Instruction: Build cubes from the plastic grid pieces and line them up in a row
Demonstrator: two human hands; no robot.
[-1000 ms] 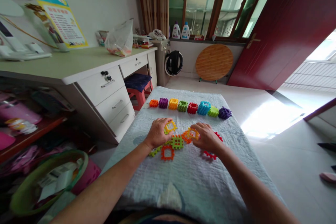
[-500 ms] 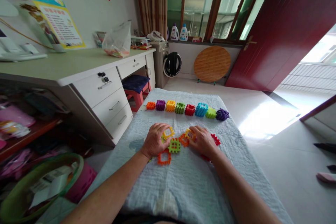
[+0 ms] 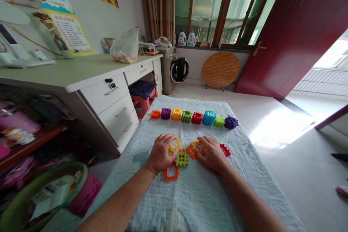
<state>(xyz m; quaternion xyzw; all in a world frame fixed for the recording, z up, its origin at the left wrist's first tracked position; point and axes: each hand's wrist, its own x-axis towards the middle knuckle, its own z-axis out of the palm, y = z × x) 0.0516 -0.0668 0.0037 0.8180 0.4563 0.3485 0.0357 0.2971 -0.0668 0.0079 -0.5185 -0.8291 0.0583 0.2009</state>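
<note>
My left hand (image 3: 161, 154) is closed on a yellow square frame piece (image 3: 175, 144), pinched between thumb and fingers. Beneath its thumb lies a green window-patterned building piece (image 3: 182, 158), and an orange frame piece (image 3: 171, 172) rests just in front of the wrist. My right hand (image 3: 212, 152) grips a yellow window-patterned piece (image 3: 198, 146) by its right edge. An orange piece (image 3: 191, 152) lies partly under that one. Right of the hand sits a red piece (image 3: 225, 149); more red shows under the wrist, mostly hidden.
Stacks of interlocking pieces, from an orange stack (image 3: 155, 114) to a dark purple one (image 3: 231, 122), stand in a row across the cloth-covered table (image 3: 201, 199). A desk (image 3: 89, 69) and a basket (image 3: 84, 188) are on the left.
The whole scene sits slightly lower as the head view tilts up. Both hands keep their places and their grip on the yellow pieces.
</note>
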